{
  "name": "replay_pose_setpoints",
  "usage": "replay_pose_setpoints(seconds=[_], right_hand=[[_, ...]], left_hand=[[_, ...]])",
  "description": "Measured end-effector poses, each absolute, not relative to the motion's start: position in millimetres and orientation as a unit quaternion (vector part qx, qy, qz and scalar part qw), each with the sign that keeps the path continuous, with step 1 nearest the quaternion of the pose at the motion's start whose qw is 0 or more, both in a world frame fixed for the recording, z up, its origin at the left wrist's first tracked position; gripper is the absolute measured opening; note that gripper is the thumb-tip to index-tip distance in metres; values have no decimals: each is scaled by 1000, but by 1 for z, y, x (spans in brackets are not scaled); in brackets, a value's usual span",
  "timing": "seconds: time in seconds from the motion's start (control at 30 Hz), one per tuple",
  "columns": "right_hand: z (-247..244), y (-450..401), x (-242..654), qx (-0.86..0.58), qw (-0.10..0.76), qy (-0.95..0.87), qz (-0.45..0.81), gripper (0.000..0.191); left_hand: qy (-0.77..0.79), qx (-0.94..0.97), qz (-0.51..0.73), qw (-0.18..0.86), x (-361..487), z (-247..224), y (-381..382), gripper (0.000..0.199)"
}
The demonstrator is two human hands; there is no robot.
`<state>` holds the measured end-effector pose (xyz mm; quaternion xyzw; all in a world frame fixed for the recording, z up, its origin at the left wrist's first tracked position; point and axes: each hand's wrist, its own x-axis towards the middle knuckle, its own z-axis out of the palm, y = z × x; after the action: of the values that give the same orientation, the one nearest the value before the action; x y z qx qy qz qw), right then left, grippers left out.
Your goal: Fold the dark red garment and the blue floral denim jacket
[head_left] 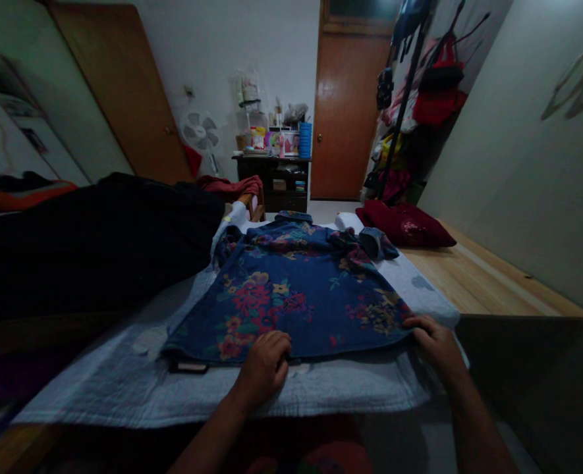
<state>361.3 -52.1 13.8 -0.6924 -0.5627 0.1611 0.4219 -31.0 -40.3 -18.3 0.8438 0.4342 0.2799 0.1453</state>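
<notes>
A dark blue shirt (315, 289) with a colourful flower print lies spread out, its collar at the far end and its hem toward me. Beneath it is a pale grey-blue cloth (172, 395) that covers the table. With its fingers curled over the hem near the middle, my left hand (266, 365) is closed on the shirt's edge. At the right corner of the hem, my right hand (432, 339) pinches the fabric between thumb and fingers. One sleeve cuff (373, 240) sticks out at the far right.
Black cloth (98, 243) is heaped at the left. A dark red folded cloth (404, 224) lies on the wooden surface (499, 283) at the right. Farther back stand a fan (201, 131), a dark cabinet (271, 187) and a wooden door (345, 112). Bags (439, 95) hang at the right.
</notes>
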Motion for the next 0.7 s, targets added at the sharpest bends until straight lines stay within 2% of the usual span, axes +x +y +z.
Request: replay_pose_setpoints(seconds=[0.13, 0.27, 0.4, 0.6, 0.7], right_hand=[[21, -52, 357, -725, 423, -499, 214, 44], [16, -48, 361, -722, 444, -493, 198, 42], [9, -48, 369, -725, 443, -483, 210, 54], [6, -49, 371, -740, 442, -470, 189, 47], [3, -47, 369, -763, 390, -496, 143, 42]], left_hand=[[427, 853, 266, 142, -31, -17, -42, 32], [431, 856, 251, 135, -32, -18, -42, 38], [426, 864, 237, 122, -32, -17, -42, 38], [401, 876, 243, 111, -33, -19, -43, 36], [402, 876, 241, 112, -33, -21, -42, 37]])
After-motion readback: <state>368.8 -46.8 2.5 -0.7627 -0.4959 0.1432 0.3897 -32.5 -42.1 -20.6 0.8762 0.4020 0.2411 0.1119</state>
